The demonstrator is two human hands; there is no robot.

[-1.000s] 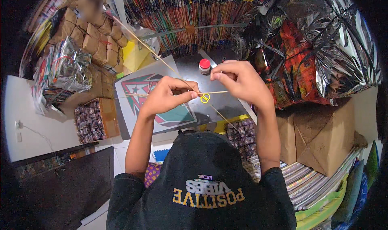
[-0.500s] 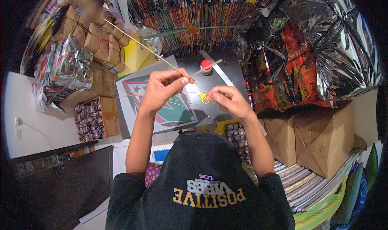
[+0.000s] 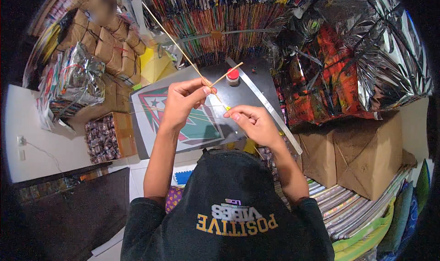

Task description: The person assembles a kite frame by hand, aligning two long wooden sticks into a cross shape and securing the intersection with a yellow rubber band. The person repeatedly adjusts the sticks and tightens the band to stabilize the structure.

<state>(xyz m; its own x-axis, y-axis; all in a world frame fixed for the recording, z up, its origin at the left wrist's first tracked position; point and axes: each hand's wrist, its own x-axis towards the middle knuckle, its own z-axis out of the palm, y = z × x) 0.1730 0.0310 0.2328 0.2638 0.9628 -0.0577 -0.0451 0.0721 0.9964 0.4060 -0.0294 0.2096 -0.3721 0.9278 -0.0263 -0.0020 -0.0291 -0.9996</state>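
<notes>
My left hand (image 3: 182,103) is closed in a pinch where a long thin stick (image 3: 176,43) meets a shorter stick (image 3: 228,73). The long one slants up to the far left, and the short one points up to the right. Fingertips of my right hand (image 3: 256,123) are pinched on the lower part of the long stick, a little right of my left hand; any thread there is too fine to make out. Yellow-handled scissors (image 3: 228,108) lie mostly hidden behind the right fingertips. Under my left forearm is a printed green, red and white sheet (image 3: 151,119) with thin sticks across it.
A red-lidded jar (image 3: 233,75) and a long metal ruler (image 3: 268,106) are on the dark table (image 3: 215,71). At left stands an open carton (image 3: 123,135) of small wrapped packets. Stacked sheets (image 3: 220,18) line the back; shiny plastic-wrapped bundles (image 3: 339,73) crowd the right.
The long stick has swung steeper, and the short stick now points more upward over the jar. My right hand has moved slightly left and down, covering most of the scissors.
</notes>
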